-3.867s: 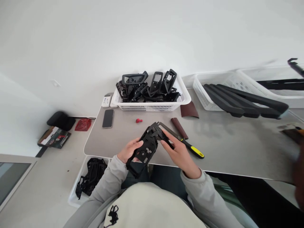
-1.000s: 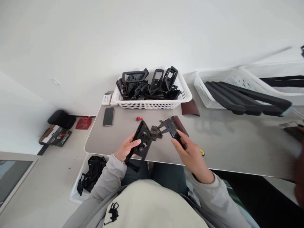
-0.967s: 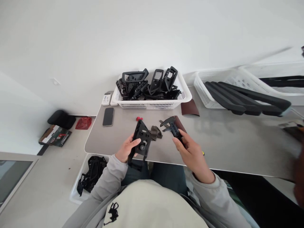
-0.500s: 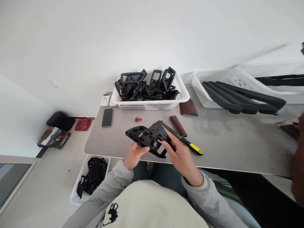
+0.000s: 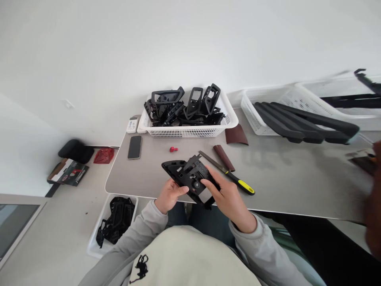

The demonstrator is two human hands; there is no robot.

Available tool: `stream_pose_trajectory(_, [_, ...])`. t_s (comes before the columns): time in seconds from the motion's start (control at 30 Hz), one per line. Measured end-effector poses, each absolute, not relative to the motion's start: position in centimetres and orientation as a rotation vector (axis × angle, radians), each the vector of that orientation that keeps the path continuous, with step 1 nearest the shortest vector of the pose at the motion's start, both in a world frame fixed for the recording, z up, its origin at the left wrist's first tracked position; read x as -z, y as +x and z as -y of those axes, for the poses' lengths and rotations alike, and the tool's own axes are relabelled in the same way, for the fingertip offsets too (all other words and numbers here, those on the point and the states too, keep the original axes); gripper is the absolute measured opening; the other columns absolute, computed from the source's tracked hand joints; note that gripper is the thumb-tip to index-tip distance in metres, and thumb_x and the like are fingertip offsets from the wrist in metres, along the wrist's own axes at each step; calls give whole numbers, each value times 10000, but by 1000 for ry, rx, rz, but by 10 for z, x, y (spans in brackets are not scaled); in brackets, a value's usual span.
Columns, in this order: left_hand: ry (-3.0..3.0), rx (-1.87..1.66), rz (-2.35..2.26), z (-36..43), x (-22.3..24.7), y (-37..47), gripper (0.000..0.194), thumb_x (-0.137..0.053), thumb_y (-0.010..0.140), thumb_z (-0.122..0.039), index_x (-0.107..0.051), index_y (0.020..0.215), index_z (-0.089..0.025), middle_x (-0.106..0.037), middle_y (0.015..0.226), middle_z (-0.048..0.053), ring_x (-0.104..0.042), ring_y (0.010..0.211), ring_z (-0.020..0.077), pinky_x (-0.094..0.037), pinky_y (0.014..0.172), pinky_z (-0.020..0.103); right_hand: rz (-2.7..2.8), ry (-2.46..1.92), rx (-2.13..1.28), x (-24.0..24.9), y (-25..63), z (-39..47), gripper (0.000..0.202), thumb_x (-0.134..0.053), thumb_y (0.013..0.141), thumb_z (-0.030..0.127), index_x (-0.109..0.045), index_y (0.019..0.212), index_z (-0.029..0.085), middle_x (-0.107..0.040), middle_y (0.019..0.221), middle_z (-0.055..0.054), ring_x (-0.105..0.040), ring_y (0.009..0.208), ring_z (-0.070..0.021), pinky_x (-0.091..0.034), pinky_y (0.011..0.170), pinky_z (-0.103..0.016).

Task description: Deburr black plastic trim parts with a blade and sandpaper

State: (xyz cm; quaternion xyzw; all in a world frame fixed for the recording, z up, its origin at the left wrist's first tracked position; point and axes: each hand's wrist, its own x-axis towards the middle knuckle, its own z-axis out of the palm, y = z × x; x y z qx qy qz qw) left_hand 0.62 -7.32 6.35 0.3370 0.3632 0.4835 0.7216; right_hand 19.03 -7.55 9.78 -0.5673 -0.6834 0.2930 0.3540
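A black moulded plastic part, with a pointed left end and a rectangular opening, is held between both hands above the table's front edge. My left hand grips its lower left edge, thumb on top and fingers underneath. On the right side, my right hand is closed around it, the thumb pressing on its face. Fingers under the part are hidden. Just beyond my right hand, a file with a black and yellow handle lies on the table, beside a curled piece of brown sandpaper.
A white basket of black parts stands at the back. Black bars overhang another basket on the right. A phone and a red piece lie on the table. A floor bin holds black parts. Someone's blurred arm shows at right.
The plastic part has turned and tilted in my hands, its pointed end shifting slightly right and its right end dropping lower. A dark piece has come into view at the upper right.
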Motion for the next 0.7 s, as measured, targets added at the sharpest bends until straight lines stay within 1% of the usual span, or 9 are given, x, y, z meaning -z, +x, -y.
stream_pose_trajectory(0.13, [741, -1065, -790, 73, -67, 7, 422, -864, 563, -364, -708, 897, -158, -748, 927, 68, -673, 906, 251, -482, 908, 418, 1776, -1460, -776, -101, 190, 77, 499, -476, 917, 424, -544, 1354, 194, -720, 1145, -93, -692, 1001, -284, -574, 803, -369])
stream_pose_trajectory(0.23, [755, -1076, -799, 73, -65, 5, 423, -863, 569, -349, -709, 915, -161, -747, 955, 70, -667, 922, 249, -480, 899, 402, 1779, -1476, -755, -103, 190, 78, 505, -462, 927, 425, -526, 1371, 193, -705, 1179, -100, -688, 1018, -289, -572, 808, -376])
stream_pose_trajectory(0.33, [763, -1085, -812, 73, -62, 4, 447, -868, 561, -332, -706, 943, -167, -742, 980, 66, -659, 935, 244, -477, 889, 385, 1792, -1507, -703, -103, 191, 78, 504, -452, 933, 418, -517, 1379, 192, -710, 1165, -109, -684, 1031, -295, -564, 825, -389])
stream_pose_trajectory(0.47, [769, -1062, -800, 73, -63, 4, 431, -872, 547, -346, -708, 900, -160, -742, 936, 65, -661, 904, 242, -476, 881, 389, 1801, -1490, -695, -104, 193, 78, 490, -457, 928, 406, -534, 1361, 189, -711, 1163, -105, -687, 1020, -286, -562, 833, -385])
stream_pose_trajectory(0.57, [771, -1045, -788, 74, -65, 4, 440, -872, 542, -363, -707, 897, -161, -740, 903, 63, -661, 895, 249, -477, 876, 398, 1811, -1491, -744, -105, 194, 77, 478, -456, 926, 410, -550, 1342, 196, -723, 1135, -98, -699, 977, -282, -568, 801, -377])
stream_pose_trajectory(0.7, [790, -1030, -769, 74, -64, 3, 444, -860, 564, -374, -705, 918, -156, -736, 881, 64, -660, 900, 253, -481, 873, 396, 1808, -1511, -794, -106, 195, 76, 477, -468, 911, 432, -590, 1291, 170, -748, 1054, -99, -704, 939, -285, -573, 745, -353])
